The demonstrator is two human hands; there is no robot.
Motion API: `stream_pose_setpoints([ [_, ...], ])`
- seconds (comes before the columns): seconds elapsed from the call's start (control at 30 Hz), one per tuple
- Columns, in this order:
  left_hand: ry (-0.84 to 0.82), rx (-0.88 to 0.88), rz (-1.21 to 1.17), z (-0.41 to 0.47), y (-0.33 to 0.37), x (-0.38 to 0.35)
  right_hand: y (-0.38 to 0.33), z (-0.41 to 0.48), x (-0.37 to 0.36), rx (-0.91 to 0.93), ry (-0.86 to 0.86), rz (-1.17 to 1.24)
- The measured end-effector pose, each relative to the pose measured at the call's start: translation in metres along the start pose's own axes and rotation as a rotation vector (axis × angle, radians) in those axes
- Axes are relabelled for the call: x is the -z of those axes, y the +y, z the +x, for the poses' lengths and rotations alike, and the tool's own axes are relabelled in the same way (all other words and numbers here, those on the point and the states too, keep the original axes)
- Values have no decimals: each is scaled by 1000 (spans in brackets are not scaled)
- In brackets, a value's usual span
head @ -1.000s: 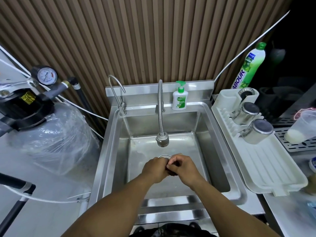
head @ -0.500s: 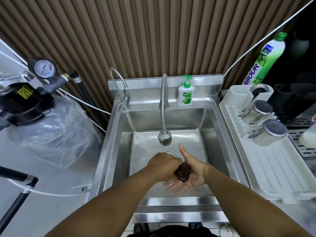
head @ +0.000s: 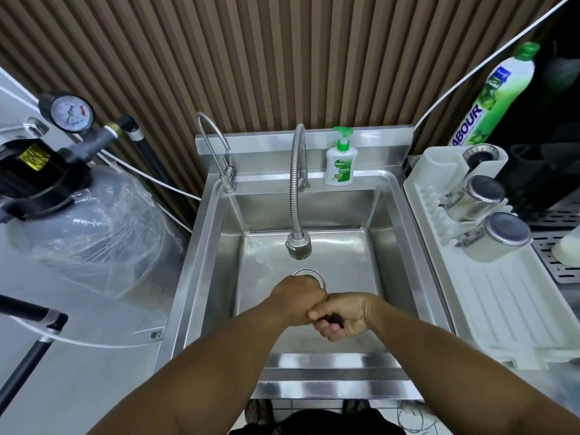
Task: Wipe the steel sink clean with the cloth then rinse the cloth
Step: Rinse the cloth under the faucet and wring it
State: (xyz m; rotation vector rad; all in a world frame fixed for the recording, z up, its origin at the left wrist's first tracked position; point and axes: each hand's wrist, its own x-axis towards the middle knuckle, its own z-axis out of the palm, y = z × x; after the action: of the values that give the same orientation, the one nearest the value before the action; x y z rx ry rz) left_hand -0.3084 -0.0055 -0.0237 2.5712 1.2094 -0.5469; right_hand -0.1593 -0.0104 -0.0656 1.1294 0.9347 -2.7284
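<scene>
Both my hands meet over the front middle of the steel sink (head: 370, 246), just in front of the drain (head: 310, 274). My right hand (head: 345, 315) curls round a small dark cloth (head: 333, 318), of which only a sliver shows between the fingers. My left hand (head: 298, 299) is a fist pressed against the right hand's fingers; whether it also grips the cloth is hidden. The flexible faucet (head: 296, 215) hangs above the basin behind my hands. No water stream is visible.
A soap pump bottle (head: 339, 164) stands on the sink's back ledge, a thin second tap (head: 216, 152) at its left. A white drying rack (head: 502, 293) with steel cups (head: 499, 237) sits right. A plastic-wrapped tank (head: 100, 227) with a gauge is at left.
My right hand, open with the dark cloth in its palm half a second ago, has closed round the cloth. My left fist stays against it.
</scene>
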Motion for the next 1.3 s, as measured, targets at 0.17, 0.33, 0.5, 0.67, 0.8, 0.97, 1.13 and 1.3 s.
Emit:
stream_pose_setpoints([
  [0.17,-39,66,-35,2,0,-9,-3,4,-13,-50,257,-231],
  [0.33,-76,160,-113,2,-2,-19,-20,9,-19,-60,530,-757],
  [0.5,-63,225,-283,7,-8,-27,-14,18,-22,61,752,-977],
  [0.67,-97,267,-407,9,-10,-30,-7,18,-23,162,868,-1273],
  [0.8,-151,196,-438,15,-12,-26,-5,16,-24,262,948,-1605],
  [0.97,-171,159,-530,18,-17,-15,-6,17,-20,276,958,-1788],
  [1.13,-118,206,-461,14,-22,-12,-11,21,-27,181,1016,-1457],
  [1.3,-85,248,-321,5,-20,-29,-11,19,-33,117,898,-1144],
])
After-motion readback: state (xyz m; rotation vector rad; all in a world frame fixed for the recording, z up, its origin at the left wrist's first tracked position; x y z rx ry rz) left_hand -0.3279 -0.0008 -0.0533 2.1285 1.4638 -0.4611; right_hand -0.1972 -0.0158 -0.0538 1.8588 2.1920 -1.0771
